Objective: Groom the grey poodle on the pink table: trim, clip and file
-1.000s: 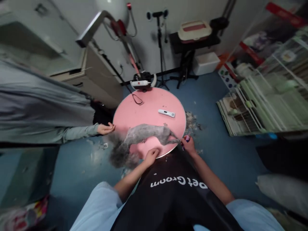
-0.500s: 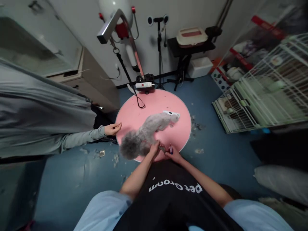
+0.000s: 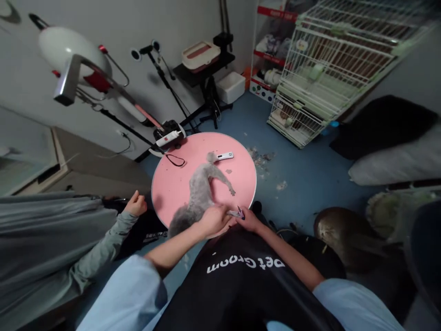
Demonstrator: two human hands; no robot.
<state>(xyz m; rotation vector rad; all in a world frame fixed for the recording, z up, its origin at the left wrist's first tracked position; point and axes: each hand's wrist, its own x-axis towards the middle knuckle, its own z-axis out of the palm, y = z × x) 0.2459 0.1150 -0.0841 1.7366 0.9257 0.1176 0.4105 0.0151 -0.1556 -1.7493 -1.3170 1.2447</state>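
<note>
A grey cat (image 3: 200,186) with close-cropped fur lies on a round pink table (image 3: 172,177); the fur at its near end is fluffy. My left hand (image 3: 214,219) is closed around one of its legs (image 3: 233,213), near the table's front edge. In my right hand (image 3: 251,222) are small purple nail clippers (image 3: 241,213), held right by that paw. Another leg stretches over the table with its paw (image 3: 232,191) spread. Whether the blades touch a claw is too small to tell.
A white clipper-like device (image 3: 225,156) lies at the cat's far end. A grooming arm with a black loop (image 3: 175,160) and a white bottle (image 3: 168,138) are at the table's back left. Another person's hand (image 3: 137,203) is at left. Cages (image 3: 303,105) stand right; hair tufts (image 3: 263,158) litter the floor.
The view has swung to the right. A leg of the cat now shows stretched out toward the right. The other person's hand has curled closed. My hands still hold the leg and the clippers.
</note>
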